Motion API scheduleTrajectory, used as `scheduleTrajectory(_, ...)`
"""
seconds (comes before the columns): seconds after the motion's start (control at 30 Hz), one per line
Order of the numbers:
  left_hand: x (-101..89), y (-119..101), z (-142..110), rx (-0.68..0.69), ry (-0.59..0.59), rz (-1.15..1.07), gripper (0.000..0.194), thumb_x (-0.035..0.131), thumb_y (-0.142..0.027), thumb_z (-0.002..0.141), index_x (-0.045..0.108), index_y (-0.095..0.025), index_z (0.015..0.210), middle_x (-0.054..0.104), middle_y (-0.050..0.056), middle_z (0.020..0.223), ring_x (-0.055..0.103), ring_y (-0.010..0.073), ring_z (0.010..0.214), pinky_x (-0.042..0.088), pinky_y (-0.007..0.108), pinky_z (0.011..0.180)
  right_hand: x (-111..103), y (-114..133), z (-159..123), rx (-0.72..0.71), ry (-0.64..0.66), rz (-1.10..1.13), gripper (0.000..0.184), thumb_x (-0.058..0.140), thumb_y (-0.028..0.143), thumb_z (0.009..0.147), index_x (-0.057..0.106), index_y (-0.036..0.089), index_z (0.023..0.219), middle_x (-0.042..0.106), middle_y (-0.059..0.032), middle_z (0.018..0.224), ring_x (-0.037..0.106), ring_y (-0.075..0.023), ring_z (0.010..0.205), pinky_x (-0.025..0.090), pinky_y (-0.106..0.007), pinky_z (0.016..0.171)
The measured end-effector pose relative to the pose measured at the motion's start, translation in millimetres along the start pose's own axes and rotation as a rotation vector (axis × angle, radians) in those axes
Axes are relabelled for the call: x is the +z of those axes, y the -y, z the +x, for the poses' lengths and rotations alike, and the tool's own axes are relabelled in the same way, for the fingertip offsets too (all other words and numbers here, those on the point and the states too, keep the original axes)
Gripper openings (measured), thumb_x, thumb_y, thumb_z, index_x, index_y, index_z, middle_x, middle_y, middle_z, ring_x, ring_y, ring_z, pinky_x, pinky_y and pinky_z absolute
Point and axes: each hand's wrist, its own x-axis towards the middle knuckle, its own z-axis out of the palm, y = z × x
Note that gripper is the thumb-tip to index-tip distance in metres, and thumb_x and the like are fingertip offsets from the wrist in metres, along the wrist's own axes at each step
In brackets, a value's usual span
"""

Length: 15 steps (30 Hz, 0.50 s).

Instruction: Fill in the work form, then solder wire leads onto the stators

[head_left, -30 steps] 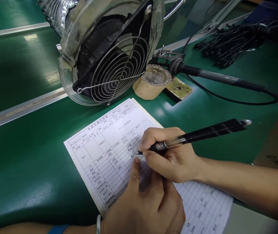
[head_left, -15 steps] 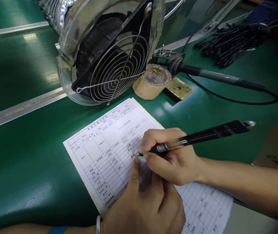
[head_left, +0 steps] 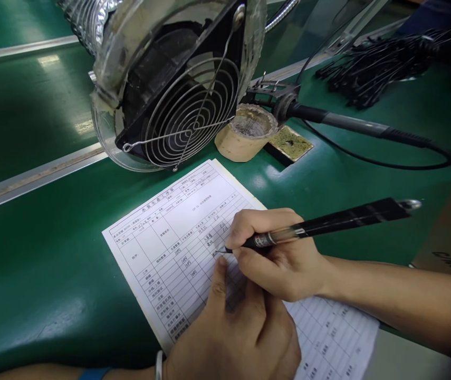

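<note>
In the head view, your right hand [head_left: 282,256] is closed around a black pen [head_left: 344,219], pinched between thumb and forefinger near its lower end; the barrel slants up and out to the right, past your knuckles. Pen tip is down at a printed form [head_left: 197,206], by a short bit of handwriting in one of the middle columns; whether it is pressed to the sheet, cannot tell. The form lies under both your hands on the green bench [head_left: 51,285], turned at an angle, its upper part running out ahead of them and its lower corner showing below your right wrist. Your left hand [head_left: 245,330] is flattish over the lower half of the form, nothing seen in its grasp; index finger stretched forward, its tip just beside the pen tip, the other fingertips tucked out of sight beneath your right hand. Pale bracelet [head_left: 159,364] at your left wrist, blue band [head_left: 94,373] farther up that forearm. Beyond the form's top edge: a caged fan [head_left: 193,126], tilted. To its right, a tan ring-shaped holder [head_left: 243,142], a yellowish sponge [head_left: 298,146], and a soldering iron [head_left: 352,124] in its stand. Far right, a heap of black cables [head_left: 379,71].
</note>
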Motion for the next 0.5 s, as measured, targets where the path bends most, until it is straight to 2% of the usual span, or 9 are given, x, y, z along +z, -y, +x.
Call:
scheduleTrajectory(0.1, -0.2, 0.7, 0.9, 0.013, -0.006, 0.014, 0.024, 0.051, -0.018, 0.087, 0.068, -0.017, 0.104, 0.069, 0.004, 0.100, 0.064, 0.0278, 0.098, 0.059, 0.051, 0.084, -1.0, -0.2, 0.7, 0.009, -0.028, -0.009, 0.012, 0.047, 0.007, 0.067, 0.050, 0.018, 0.066, 0.049, 0.0037, 0.053, 0.039, -0.0059, 0.043, 0.032, -0.019, 0.040)
scheduleTrajectory(0.33, -0.5, 0.5, 3.3, -0.005, 0.027, -0.008, 0.025, 0.049, -0.021, 0.088, 0.068, -0.015, 0.103, 0.068, 0.004, 0.096, 0.064, 0.0283, 0.099, 0.057, 0.050, 0.089, -1.8, -0.6, 1.3, 0.008, 0.009, 0.016, 0.012, 0.046, 0.006, 0.065, 0.050, 0.017, 0.066, 0.045, 0.0059, 0.049, 0.032, -0.0033, 0.041, 0.027, -0.016, 0.038)
scheduleTrajectory(0.5, -0.8, 0.8, 2.8, 0.003, 0.016, -0.010, 0.024, 0.049, -0.020, 0.088, 0.067, -0.015, 0.103, 0.067, 0.004, 0.098, 0.063, 0.0282, 0.099, 0.056, 0.050, 0.089, -0.6, -1.4, 0.4, 0.023, 0.009, 0.019, 0.012, 0.046, 0.006, 0.065, 0.050, 0.017, 0.066, 0.046, 0.0051, 0.051, 0.034, -0.0042, 0.042, 0.029, -0.017, 0.039)
